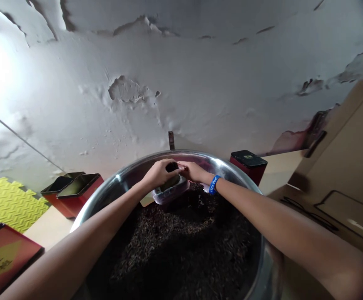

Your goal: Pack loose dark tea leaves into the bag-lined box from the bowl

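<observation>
A large steel basin (113,183) in front of me holds a heap of dark loose tea leaves (184,241). Over its far side my left hand (159,173) and my right hand (194,171) meet, both with fingers closed. Between them they hold a small clear plastic container (169,192) with dark leaves in it, and a clump of leaves sits at the fingertips. A blue wristband (214,184) is on my right wrist. The hands hide the container's upper edge.
Two open red tins (75,191) stand left of the basin, a closed red tin with a black lid (248,164) behind it on the right. A red box (3,254) and yellow foam mat (6,202) lie left. Cardboard cartons (340,183) stand right, before a peeling wall.
</observation>
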`<state>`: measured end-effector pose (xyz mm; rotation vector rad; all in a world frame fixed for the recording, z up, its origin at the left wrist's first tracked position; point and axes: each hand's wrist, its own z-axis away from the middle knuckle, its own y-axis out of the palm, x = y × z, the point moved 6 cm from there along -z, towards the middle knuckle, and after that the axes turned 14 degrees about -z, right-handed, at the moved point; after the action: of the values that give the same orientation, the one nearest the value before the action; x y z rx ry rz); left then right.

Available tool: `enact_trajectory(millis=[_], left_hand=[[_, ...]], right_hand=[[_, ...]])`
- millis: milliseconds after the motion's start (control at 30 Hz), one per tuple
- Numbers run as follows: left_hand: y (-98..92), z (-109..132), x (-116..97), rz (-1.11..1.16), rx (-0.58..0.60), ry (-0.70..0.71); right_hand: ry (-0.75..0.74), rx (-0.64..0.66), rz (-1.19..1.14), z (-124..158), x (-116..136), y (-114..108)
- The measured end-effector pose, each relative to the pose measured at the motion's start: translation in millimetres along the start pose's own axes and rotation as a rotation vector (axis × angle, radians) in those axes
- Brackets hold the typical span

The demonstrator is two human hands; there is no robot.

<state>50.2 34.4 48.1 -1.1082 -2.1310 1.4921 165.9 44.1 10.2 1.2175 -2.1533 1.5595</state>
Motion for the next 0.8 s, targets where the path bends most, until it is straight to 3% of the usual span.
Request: enact_trajectory(millis=[100,200,333,433,600,700,800], left_hand=[[11.7,1,9,-0.096,0.038,0.036],[17.6,3,2,-0.134,0.061,0.085],[15.0,10,-30,-0.201,-0.02,0.211],[25.4,20,-53,-0.249,-0.011,0.247],[89.2,49,-67,-0.163,0.383,0.411],[125.4,65,-54,-0.187,0.618,0.341],[137.3,72,-48,-0.231,0.802,0.283]], right_hand=[[-0.046,-0.013,-0.068,-2,0,0],[0.0,-0.004,-0.051,-1,-7,-3],[0.035,0.019,-0.018,1,-14,-5],[0.088,0.008,0.022,2,-18,-4],[0.127,-0.024,0.06,2,-20,-5],[0.137,-0.02,0.074,2,-21,-5],[0.142,-0.022,0.08,2,-24,-5]])
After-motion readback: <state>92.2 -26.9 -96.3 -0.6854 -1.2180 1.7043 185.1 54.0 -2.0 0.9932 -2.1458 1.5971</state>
